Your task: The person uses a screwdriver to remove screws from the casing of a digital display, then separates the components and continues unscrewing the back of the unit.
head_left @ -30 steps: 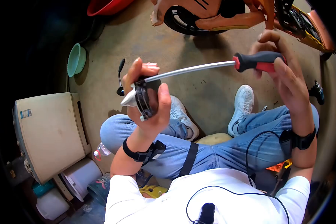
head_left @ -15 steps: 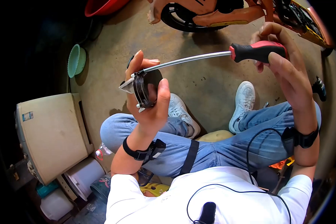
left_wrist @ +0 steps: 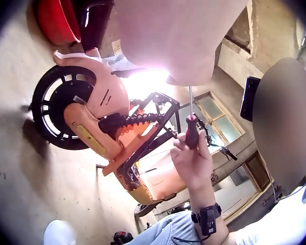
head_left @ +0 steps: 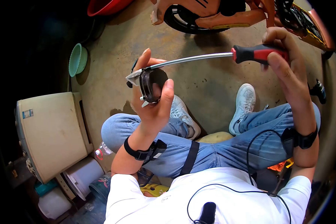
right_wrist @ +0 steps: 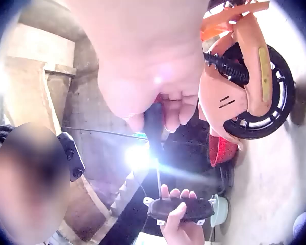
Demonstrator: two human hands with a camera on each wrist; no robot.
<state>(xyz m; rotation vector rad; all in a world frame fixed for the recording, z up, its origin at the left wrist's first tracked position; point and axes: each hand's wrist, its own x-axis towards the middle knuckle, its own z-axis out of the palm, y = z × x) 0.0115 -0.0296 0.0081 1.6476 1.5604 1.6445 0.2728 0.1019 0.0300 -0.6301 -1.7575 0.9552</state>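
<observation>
In the head view my left hand [head_left: 155,112] grips a round black part [head_left: 156,80] with metal tabs at its edge, the thumb lying on its near side. My right hand [head_left: 293,76] holds a screwdriver [head_left: 254,54] by its red and black handle, between thumb and fingers. The long metal shaft runs leftward, its end right at the part's upper rim, close to the left fingertips. From the right wrist, the black part [right_wrist: 160,206] looks oval with several light tabs, and the shaft meets it near one end. In the left wrist view the part is hidden behind the left hand.
An orange electric scooter [head_left: 227,20] stands ahead on the concrete floor. To the left are a green basin [head_left: 78,59], a beige box-like appliance [head_left: 50,128] and a white bucket [head_left: 84,177]. A dark tool [head_left: 318,91] lies at the right, beyond the knee.
The screwdriver handle has turned about its length, its red and black sides changing places. My left hand and the black part have shifted up and slightly right, the part tilting.
</observation>
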